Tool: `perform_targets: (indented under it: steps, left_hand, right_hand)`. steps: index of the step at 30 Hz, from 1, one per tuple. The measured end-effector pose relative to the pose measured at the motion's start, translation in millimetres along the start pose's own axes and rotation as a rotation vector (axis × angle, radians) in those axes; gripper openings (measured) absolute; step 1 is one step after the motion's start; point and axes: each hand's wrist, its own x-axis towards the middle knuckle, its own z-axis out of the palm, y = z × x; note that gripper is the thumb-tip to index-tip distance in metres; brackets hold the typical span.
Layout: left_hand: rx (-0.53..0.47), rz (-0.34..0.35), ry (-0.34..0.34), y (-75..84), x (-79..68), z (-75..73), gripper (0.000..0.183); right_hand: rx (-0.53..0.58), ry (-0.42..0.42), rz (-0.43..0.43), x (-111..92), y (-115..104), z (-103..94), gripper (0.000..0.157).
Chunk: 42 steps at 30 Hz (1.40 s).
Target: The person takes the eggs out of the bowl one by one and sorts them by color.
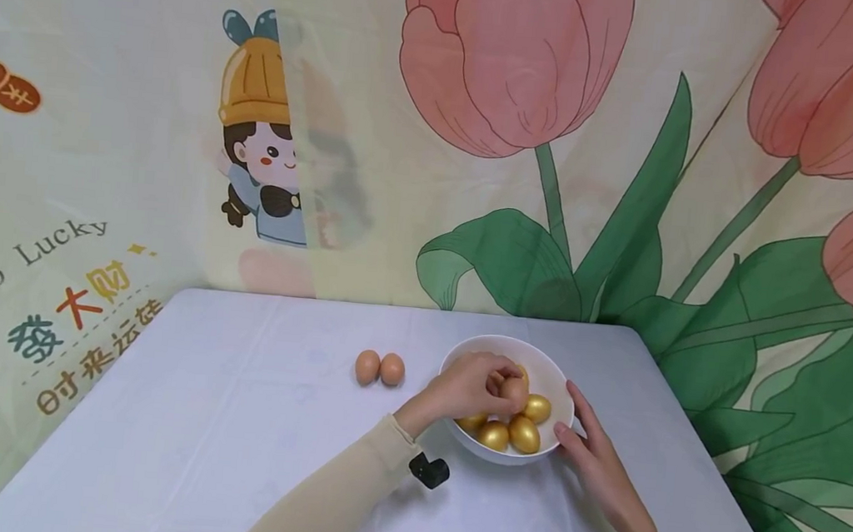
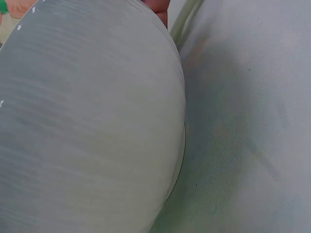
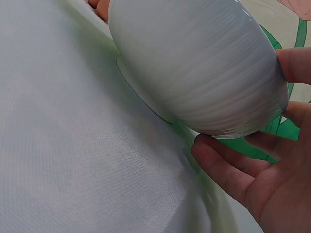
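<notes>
A white bowl stands on the table with several golden eggs inside. Over its left half my left hand reaches in, thumb and fingers pinching a brown egg above the golden ones. At the bowl's right side my right hand holds the rim. From the right wrist, that hand shows its thumb at the rim and fingers under the outer wall. The bowl's outside fills much of the left wrist view, hiding the eggs there.
Two brown eggs lie side by side to the left of the bowl. A white cloth covers the table. Behind it hangs a printed backdrop with tulips. Dark wrist camera mounts sit at both wrists.
</notes>
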Motion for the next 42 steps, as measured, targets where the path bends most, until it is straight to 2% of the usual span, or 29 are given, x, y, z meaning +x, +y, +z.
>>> perform_targets:
  steps: [8,17,27,42]
  left_hand:
    - [-0.076,0.0,0.012,-1.3,-1.0,-1.9,0.042]
    - [-0.069,0.019,0.044,-2.7,0.7,-2.1,0.041]
    - [-0.116,0.022,0.052,-3.7,-1.6,-1.4,0.045]
    - [-0.297,-0.002,0.063,-5.7,-8.4,-10.3,0.045]
  right_hand:
    - [-0.014,0.002,0.01,1.4,-0.4,0.6,0.071]
    - [-0.006,0.001,0.019,1.0,0.8,0.3,0.072]
    - [0.014,-0.007,0.03,-0.7,-0.8,1.1,0.073]
    - [0.008,-0.003,0.02,-0.4,-0.5,1.4,0.072]
